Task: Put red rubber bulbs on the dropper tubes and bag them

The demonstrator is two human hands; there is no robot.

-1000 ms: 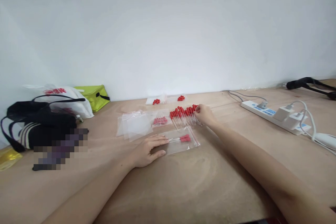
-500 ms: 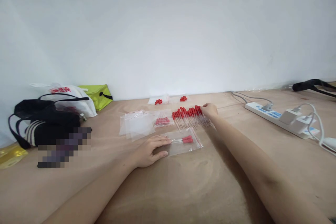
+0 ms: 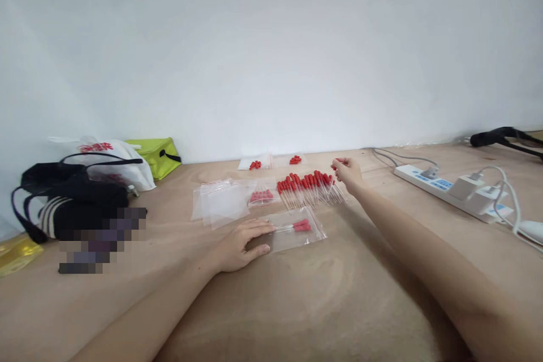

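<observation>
Palm down on the table, my left hand [image 3: 241,242] has its fingers stretched over the left end of a clear zip-lock bag [image 3: 288,242]. Inside that bag lie a few glass droppers [image 3: 302,225] with red rubber bulbs. My right hand [image 3: 348,172] pinches a single dropper [image 3: 334,165] by its red bulb, its thin tube hanging downward. Just below and left of that hand spreads a pile of droppers [image 3: 305,182], bulbs pointing away from me. Beside the pile, another clear bag [image 3: 262,188] has several droppers in it.
Flat clear bags [image 3: 223,202] lie left of the pile. Two bags with red bulbs [image 3: 255,165] rest near the wall. A power strip [image 3: 449,192] with plugs and cables stands right; a black bag [image 3: 85,209] and a green bag [image 3: 159,158] stand left.
My right hand has risen off the right end of the dropper pile, moving slightly right and away, with one dropper in its fingers. My left hand stays on the bag.
</observation>
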